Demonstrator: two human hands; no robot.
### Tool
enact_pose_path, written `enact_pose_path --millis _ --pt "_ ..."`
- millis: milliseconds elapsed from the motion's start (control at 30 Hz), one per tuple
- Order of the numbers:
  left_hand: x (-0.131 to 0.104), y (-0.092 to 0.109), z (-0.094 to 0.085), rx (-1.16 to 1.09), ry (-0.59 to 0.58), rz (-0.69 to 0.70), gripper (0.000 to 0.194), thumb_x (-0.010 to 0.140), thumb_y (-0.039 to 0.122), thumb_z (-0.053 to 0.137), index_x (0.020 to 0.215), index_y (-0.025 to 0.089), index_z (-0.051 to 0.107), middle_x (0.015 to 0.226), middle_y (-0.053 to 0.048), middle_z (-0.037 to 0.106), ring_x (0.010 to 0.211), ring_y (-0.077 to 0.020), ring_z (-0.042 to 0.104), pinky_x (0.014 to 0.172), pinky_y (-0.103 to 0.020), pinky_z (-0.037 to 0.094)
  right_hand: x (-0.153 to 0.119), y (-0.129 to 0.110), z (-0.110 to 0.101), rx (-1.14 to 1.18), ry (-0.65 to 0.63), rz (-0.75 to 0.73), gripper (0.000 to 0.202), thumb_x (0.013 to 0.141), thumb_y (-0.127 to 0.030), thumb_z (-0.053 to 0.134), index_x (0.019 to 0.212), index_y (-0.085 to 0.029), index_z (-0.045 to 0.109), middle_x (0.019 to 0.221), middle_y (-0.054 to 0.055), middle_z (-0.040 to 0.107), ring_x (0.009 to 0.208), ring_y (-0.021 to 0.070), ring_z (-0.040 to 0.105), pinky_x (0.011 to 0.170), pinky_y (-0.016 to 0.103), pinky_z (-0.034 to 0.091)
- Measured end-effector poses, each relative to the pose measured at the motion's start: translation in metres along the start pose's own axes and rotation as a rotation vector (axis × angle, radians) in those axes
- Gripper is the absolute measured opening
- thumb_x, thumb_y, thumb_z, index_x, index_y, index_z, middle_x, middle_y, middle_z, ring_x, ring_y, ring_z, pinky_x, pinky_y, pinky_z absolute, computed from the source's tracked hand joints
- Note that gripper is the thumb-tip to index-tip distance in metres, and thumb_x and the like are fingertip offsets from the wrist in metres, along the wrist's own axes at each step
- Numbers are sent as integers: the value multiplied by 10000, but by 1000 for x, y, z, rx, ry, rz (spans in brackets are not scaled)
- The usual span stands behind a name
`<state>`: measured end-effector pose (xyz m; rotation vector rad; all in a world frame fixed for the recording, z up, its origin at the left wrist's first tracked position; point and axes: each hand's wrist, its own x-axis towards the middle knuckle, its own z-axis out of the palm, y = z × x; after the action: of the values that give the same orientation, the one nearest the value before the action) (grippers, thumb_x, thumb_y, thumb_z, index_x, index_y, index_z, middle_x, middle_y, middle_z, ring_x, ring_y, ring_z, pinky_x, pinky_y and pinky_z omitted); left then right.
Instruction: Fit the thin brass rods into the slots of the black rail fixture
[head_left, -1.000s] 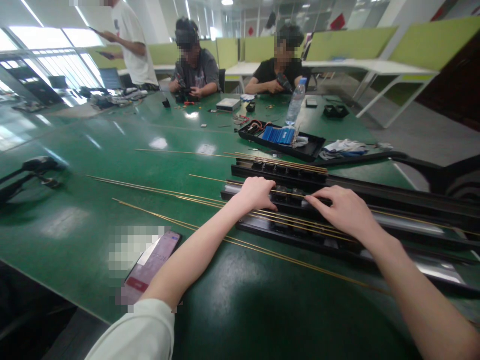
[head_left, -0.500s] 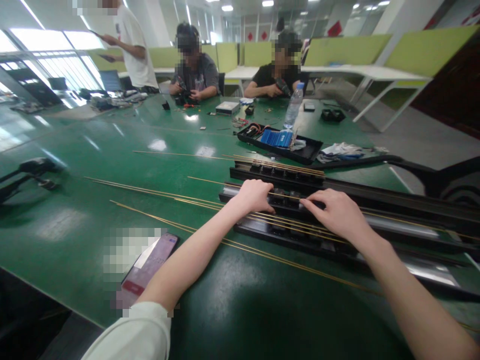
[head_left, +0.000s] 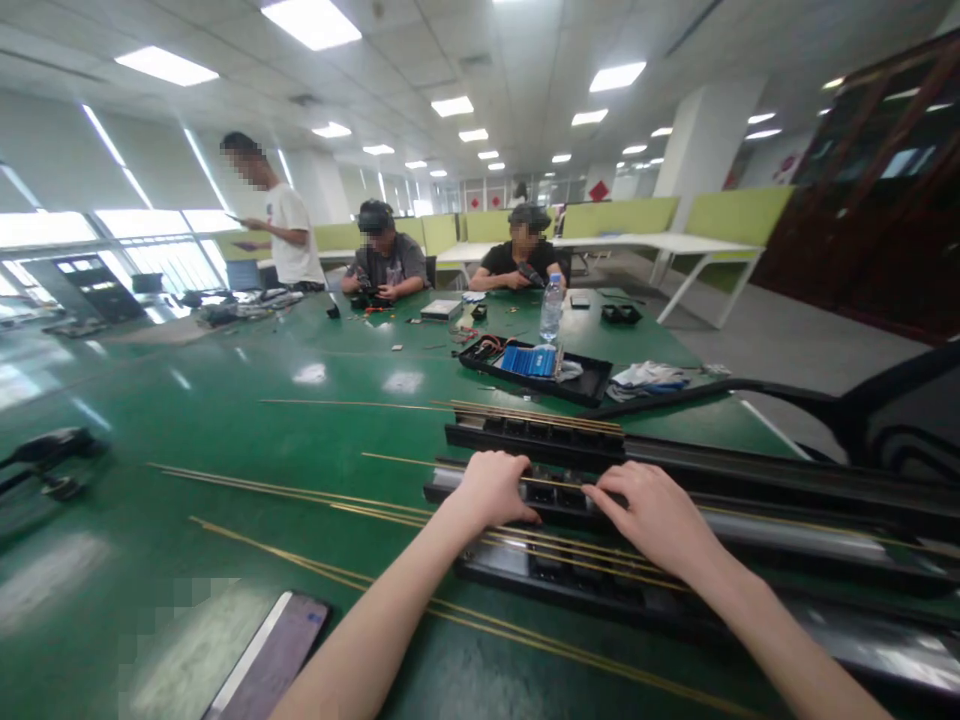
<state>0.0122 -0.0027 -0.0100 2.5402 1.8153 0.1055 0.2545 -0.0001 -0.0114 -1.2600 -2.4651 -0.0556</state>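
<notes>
The glossy green surface point(head_left: 232, 430) bears long black rails point(head_left: 750, 476), a tray point(head_left: 596, 380) beyond. The left hand point(head_left: 491, 487) curls over the middle rail, hold unclear; the right hand point(head_left: 651, 512) pinches a thin golden rod point(head_left: 397, 459) along it. Loose rods point(head_left: 375, 513) overlie the near rail point(head_left: 555, 597).

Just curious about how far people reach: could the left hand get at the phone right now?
Probably yes. The phone lies beside the left forearm, with only thin gold rods lying between it and the left hand, which would have to leave the middle black rail.
</notes>
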Motion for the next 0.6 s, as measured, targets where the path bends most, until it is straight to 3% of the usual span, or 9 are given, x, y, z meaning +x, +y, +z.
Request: enact_pose_path --millis 600 --pt "0 3 2 15 -9 -10 733 594 690 739 1182 262 647 1064 -83 737 976 -308 690 830 -390 531 -3 -1 0 -21 -30 36 377 988 -402 485 788 -227 753 857 40 746 843 215 635 808 352 428"
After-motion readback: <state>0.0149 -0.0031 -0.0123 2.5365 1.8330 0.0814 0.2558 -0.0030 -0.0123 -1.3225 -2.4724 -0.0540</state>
